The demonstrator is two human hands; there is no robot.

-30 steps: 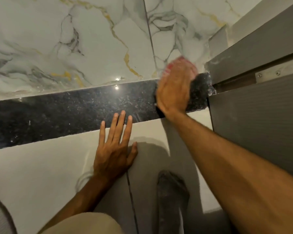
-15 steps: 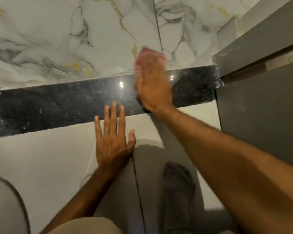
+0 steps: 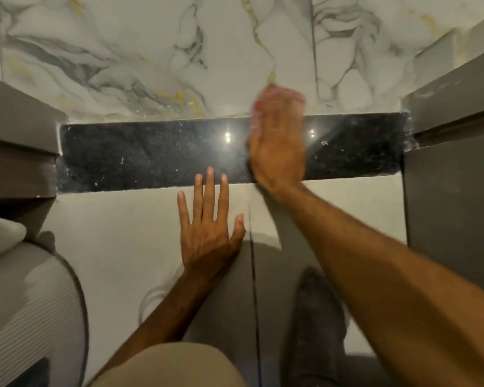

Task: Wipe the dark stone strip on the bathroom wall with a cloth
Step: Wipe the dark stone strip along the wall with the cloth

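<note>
The dark speckled stone strip (image 3: 151,155) runs level across the wall between white marble tile above and plain pale tile below. My right hand (image 3: 277,146) lies flat on the strip right of its middle, blurred by motion, pressing a pinkish cloth (image 3: 266,99) against the wall; only the cloth's edge shows past my fingertips. My left hand (image 3: 210,233) rests flat and open on the pale tile just under the strip, fingertips reaching its lower edge.
Grey cabinet panels (image 3: 453,191) close in the strip's right end, and a grey ledge (image 3: 17,141) meets its left end. A ribbed grey rounded object (image 3: 31,303) sits at lower left. My foot in a grey sock (image 3: 316,317) shows below.
My right hand with the cloth slid left along the strip from its right end to near the middle. The view swung, bringing the strip's left end into sight. My left hand stayed flat.
</note>
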